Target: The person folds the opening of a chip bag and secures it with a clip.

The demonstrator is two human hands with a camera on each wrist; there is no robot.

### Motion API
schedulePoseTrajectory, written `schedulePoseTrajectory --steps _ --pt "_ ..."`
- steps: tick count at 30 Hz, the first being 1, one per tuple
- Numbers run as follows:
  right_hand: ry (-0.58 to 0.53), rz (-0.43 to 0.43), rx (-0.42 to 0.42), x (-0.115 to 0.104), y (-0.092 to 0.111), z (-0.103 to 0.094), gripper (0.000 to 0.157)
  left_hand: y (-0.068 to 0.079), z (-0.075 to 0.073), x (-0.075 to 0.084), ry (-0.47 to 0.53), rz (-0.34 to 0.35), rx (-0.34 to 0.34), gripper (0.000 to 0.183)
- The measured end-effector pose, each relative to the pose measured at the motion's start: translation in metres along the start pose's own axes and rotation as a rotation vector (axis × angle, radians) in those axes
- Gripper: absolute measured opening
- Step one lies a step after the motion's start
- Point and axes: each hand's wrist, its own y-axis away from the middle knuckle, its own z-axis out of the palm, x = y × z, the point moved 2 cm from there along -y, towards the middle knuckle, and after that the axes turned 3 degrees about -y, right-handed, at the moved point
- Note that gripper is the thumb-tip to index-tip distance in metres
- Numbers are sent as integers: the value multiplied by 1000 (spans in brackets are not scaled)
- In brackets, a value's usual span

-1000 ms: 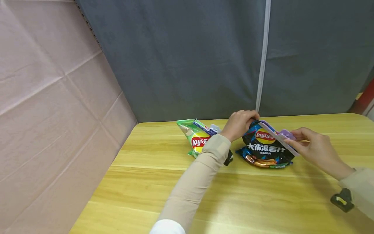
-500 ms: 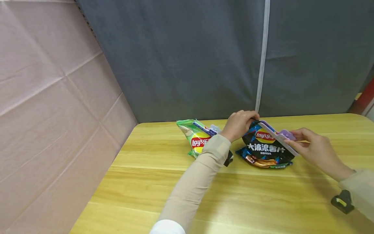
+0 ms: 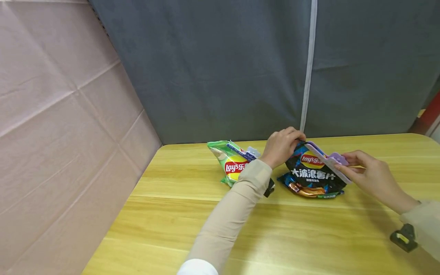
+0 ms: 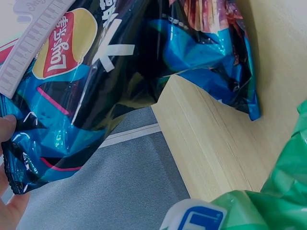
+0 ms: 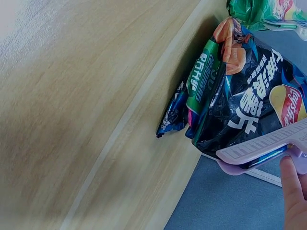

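A black Lay's chip bag (image 3: 309, 177) stands tilted on the table, its lower end folded against the wood. Across its slanted top edge runs a pale purple bag clip (image 3: 324, 159) with a long ruler-like bar. My left hand (image 3: 282, 146) pinches the bag's upper left corner, which the left wrist view shows between thumb and fingers (image 4: 6, 128). On the other side my right hand (image 3: 371, 175) holds the clip's purple handle between thumb and fingers. In the right wrist view a finger (image 5: 290, 184) lies against the clip (image 5: 268, 143), which spans the bag top.
Left of the black bag stands a green Lay's chip bag (image 3: 220, 152) with a dark blue clip (image 3: 240, 151) across its top; my left forearm partly covers it. A grey curtain (image 3: 213, 76) rises behind the wooden table (image 3: 165, 214), and a pink cloth wall (image 3: 68, 152) borders the left.
The left hand's knuckles have risen slightly at the bag's corner. Right hand, clip and both bags stay almost where they were.
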Motion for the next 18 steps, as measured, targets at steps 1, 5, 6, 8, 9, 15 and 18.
schedulePoseTrajectory --steps 1,5,6,8,9,15,18 --pt "3 -2 0 0 0 0 28 0 0 0 -3 -1 3 18" --pt "14 -12 -2 0 0 -1 29 1 0 0 -11 -4 13 18" --pt "13 -10 -6 0 1 -1 29 1 1 0 -11 -3 15 18" --pt "-3 3 -16 1 1 -3 30 1 1 0 -10 -2 23 18" --pt "-17 14 -19 1 1 -3 31 1 2 1 -9 -1 27 18" --pt "-63 68 -31 4 5 -4 34 0 4 2 -7 2 41 19" --pt "-53 70 -33 6 6 -4 36 2 4 2 -17 -13 39 19"
